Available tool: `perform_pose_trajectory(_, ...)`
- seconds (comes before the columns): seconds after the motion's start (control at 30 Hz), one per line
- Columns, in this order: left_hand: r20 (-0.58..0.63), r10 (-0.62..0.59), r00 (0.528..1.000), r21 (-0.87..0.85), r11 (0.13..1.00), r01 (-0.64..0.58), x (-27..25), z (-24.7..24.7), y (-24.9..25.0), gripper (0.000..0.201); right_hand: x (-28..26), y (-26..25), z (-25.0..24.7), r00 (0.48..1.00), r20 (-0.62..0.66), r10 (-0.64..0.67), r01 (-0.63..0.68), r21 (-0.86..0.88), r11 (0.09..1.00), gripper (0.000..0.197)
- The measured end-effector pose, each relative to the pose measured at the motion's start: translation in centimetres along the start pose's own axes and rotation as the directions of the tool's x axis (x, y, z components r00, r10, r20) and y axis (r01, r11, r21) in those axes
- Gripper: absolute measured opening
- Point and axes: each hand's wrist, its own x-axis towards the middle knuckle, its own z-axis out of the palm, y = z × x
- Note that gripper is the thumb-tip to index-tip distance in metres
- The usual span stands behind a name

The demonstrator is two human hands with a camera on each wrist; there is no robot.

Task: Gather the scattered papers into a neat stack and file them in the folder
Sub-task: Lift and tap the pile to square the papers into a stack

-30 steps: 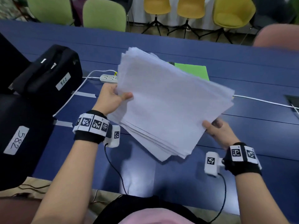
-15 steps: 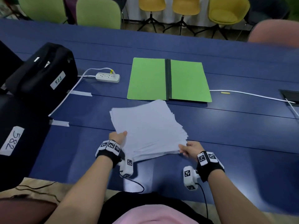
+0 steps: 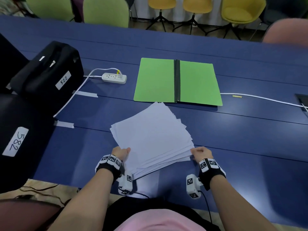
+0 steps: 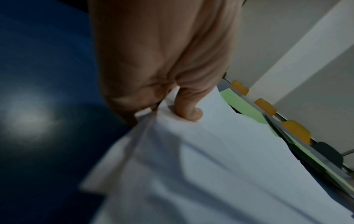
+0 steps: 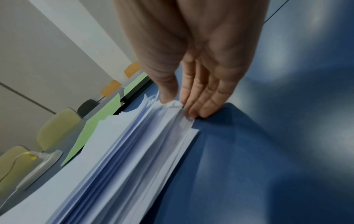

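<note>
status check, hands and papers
Left hand and right hand pinch paper stack, edges uneven. Green folder open beyond it. Path unobstructed.

A white label on the black bag reads "522"; another on the black case reads "582".

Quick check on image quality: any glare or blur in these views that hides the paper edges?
Head view: sharp, paper stack edges readable, soft glare on the table. Left wrist: dim, papers motion-blurred under the left hand. Right wrist: near edges smeared beside the right hand, bright table glare.
</note>
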Motion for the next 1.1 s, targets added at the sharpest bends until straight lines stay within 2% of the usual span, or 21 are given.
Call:
perform_pose_trajectory(0.07, -0.006, 0.007, 1.000, 0.066, 0.998, -0.006, 0.2, -0.4, -0.2, 0.047, 0.5, -0.3, -0.8, 0.998, 0.044, -0.054, 0.054, 0.008, 0.999, 0.030)
perform_pose_trajectory(0.13, -0.012, 0.041, 0.999, -0.010, 0.999, -0.041, -0.1, -0.9, 0.4, 0.042, 0.5, -1.2, -1.9, 0.984, 0.105, -0.146, 0.137, 0.094, 0.986, 0.049)
perform_pose_trajectory(0.23, 0.023, 0.070, 0.997, -0.123, 0.990, -0.066, 0.6, -1.6, 0.7, 0.035, 0.5, -2.2, -3.2, 0.944, 0.287, -0.163, 0.098, 0.227, 0.969, 0.065)
perform_pose_trajectory(0.3, 0.063, 0.113, 0.992, -0.262, 0.961, -0.093, 0.9, -2.3, 1.2, 0.026, 0.5, -2.8, -3.9, 0.877, 0.462, -0.135, -0.022, 0.319, 0.947, 0.062)
perform_pose_trajectory(0.33, 0.075, 0.137, 0.988, -0.270, 0.956, -0.112, 0.8, -2.5, 1.6, 0.022, 0.3, -3.3, -4.2, 0.838, 0.532, -0.120, -0.075, 0.331, 0.941, 0.054)
perform_pose_trajectory(0.4, 0.088, 0.200, 0.976, -0.342, 0.926, -0.159, 0.3, -3.0, 2.7, 0.024, -0.4, -4.6, -4.9, 0.785, 0.607, -0.126, -0.085, 0.307, 0.948, 0.040)
perform_pose_trajectory(0.43, 0.093, 0.238, 0.967, -0.369, 0.910, -0.189, 0.2, -3.2, 3.1, 0.021, -0.5, -5.1, -5.0, 0.784, 0.606, -0.136, -0.058, 0.290, 0.955, 0.036)
perform_pose_trajectory(0.47, 0.081, 0.273, 0.959, -0.373, 0.900, -0.225, -0.4, -3.5, 3.9, 0.020, -0.7, -5.8, -5.1, 0.797, 0.584, -0.154, -0.020, 0.280, 0.960, 0.034)
perform_pose_trajectory(0.53, 0.072, 0.350, 0.934, -0.409, 0.864, -0.292, -1.4, -3.7, 4.9, 0.016, -0.9, -7.3, -5.0, 0.870, 0.418, -0.261, 0.125, 0.326, 0.937, 0.032)
perform_pose_trajectory(0.57, 0.064, 0.400, 0.914, -0.444, 0.832, -0.333, -1.9, -3.8, 5.6, 0.009, -1.1, -8.1, -5.1, 0.887, 0.319, -0.334, 0.208, 0.369, 0.906, 0.029)
perform_pose_trajectory(0.67, 0.007, 0.525, 0.851, -0.568, 0.702, -0.429, -3.6, -3.9, 8.3, 0.015, -2.2, -10.6, -6.0, 0.863, 0.103, -0.495, 0.403, 0.451, 0.796, 0.017)
perform_pose_trajectory(0.73, -0.008, 0.583, 0.813, -0.625, 0.632, -0.459, -4.4, -4.0, 9.8, 0.009, -2.9, -11.6, -6.7, 0.827, 0.034, -0.561, 0.481, 0.472, 0.739, 0.019)
perform_pose_trajectory(0.77, -0.013, 0.583, 0.812, -0.645, 0.616, -0.453, -4.3, -3.9, 10.1, 0.016, -3.1, -11.7, -6.9, 0.815, 0.021, -0.580, 0.505, 0.465, 0.727, 0.018)
perform_pose_trajectory(0.83, -0.014, 0.572, 0.820, -0.658, 0.612, -0.438, -4.3, -3.2, 10.2, 0.026, -2.7, -11.1, -6.4, 0.832, 0.026, -0.553, 0.504, 0.381, 0.775, 0.020)
perform_pose_trajectory(0.93, 0.015, 0.572, 0.820, -0.634, 0.639, -0.435, -3.9, -1.6, 9.6, 0.026, -1.7, -8.7, -4.8, 0.889, 0.060, -0.455, 0.416, 0.312, 0.854, 0.031)
perform_pose_trajectory(1.0, 0.011, 0.578, 0.816, -0.590, 0.663, -0.461, -3.9, -0.7, 9.4, 0.023, -1.7, -7.8, -4.1, 0.913, 0.019, -0.407, 0.372, 0.368, 0.852, 0.028)
perform_pose_trajectory(1.07, -0.032, 0.590, 0.806, -0.588, 0.641, -0.493, -4.2, -0.4, 9.9, 0.028, -2.2, -7.8, -4.2, 0.913, -0.035, -0.406, 0.382, 0.420, 0.823, 0.022)
perform_pose_trajectory(1.1, -0.045, 0.611, 0.790, -0.598, 0.617, -0.511, -4.8, -0.6, 10.4, 0.022, -2.5, -8.1, -4.5, 0.904, -0.062, -0.422, 0.404, 0.442, 0.801, 0.018)
